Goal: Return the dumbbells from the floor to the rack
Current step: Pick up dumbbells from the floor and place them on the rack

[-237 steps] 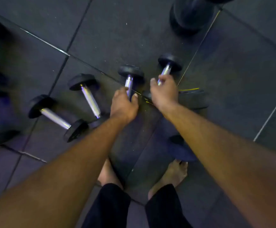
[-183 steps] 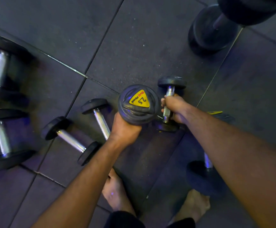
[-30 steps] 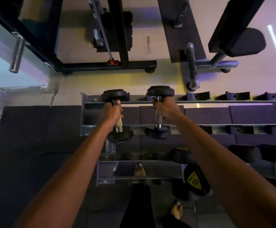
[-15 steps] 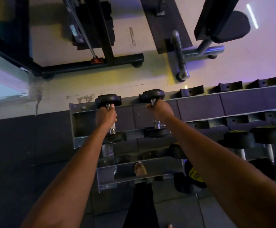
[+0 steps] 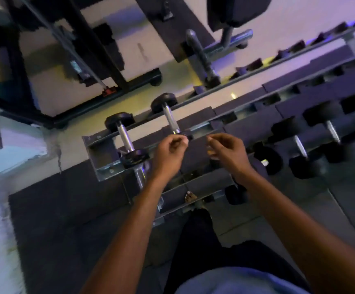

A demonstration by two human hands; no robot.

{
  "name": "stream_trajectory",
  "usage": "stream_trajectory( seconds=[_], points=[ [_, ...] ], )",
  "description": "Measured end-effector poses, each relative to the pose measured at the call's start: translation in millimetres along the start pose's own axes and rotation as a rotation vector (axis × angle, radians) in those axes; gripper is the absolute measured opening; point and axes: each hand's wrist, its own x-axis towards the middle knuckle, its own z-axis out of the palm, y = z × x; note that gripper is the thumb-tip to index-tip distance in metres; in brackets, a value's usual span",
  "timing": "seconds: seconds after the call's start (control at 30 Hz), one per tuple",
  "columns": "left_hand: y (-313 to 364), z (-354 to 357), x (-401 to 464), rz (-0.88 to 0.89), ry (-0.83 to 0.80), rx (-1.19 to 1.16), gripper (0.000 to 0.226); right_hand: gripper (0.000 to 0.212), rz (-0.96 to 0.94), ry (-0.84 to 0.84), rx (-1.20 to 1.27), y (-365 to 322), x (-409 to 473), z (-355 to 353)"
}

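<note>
Head camera, looking down over a person's two bare forearms toward a gym rack. The long grey metal dumbbell rack (image 5: 106,170), with tiers of black saddles, runs from centre-left up to the right edge. On its top tier, at the left end, rest two small dumbbells side by side. The leftmost small dumbbell with black round heads and a chrome handle (image 5: 125,138) sits across both rails. Just to its right lies the second small black-headed chrome dumbbell (image 5: 170,117), its near head hidden behind the left hand.

The left hand (image 5: 169,154) hovers just in front of that second dumbbell, fingers loosely curled, holding nothing. The right hand (image 5: 229,149) hangs beside it, also loosely curled and empty — neither touches the rack. Larger black dumbbells (image 5: 299,145) fill a lower tier to the right. A bare foot (image 5: 190,196) shows beneath the rack, on dark rubber floor matting (image 5: 55,219).

Judging by their size, these two dumbbells are light, one-hand weights — rigid, not fragile. The chrome handle may be slick; the best hold is a full wrap around the middle of the handle, so the heads balance. Round heads can roll off a saddle if set down crooked.
</note>
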Motion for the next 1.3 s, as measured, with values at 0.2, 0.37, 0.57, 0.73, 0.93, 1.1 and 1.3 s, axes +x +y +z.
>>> stream_trajectory(
  seconds=[0.2,0.37,0.57,0.73,0.93,1.1,1.3],
  points=[
    [61.2,164.3,-98.2,0.180,-0.374,0.030,0.007,0.013,0.080,0.406,0.123,35.0,-136.0,-188.6],
    [98.2,335.0,-210.2,0.374,-0.693,0.132,0.006,0.013,0.050,0.705,0.159,86.3,-264.8,-341.6],
    [120.0,521.9,-379.6,0.589,-1.006,0.267,0.004,0.010,0.028,1.058,0.319,153.0,-434.1,-497.0],
    [134.4,636.6,-489.7,0.666,-1.222,0.366,0.006,0.012,0.045,1.295,0.412,197.0,-535.8,-598.6],
    [158.1,775.5,-568.6,0.726,-1.406,0.460,0.011,0.010,0.092,1.513,0.488,247.0,-597.5,-701.2],
    [174.5,890.3,-614.8,0.681,-1.554,0.475,0.010,0.011,0.154,1.651,0.537,281.1,-616.9,-785.1],
    [212.3,1008.2,-660.3,0.554,-1.715,0.494,0.018,0.013,0.280,1.789,0.636,298.6,-630.5,-891.8]
  ],
)
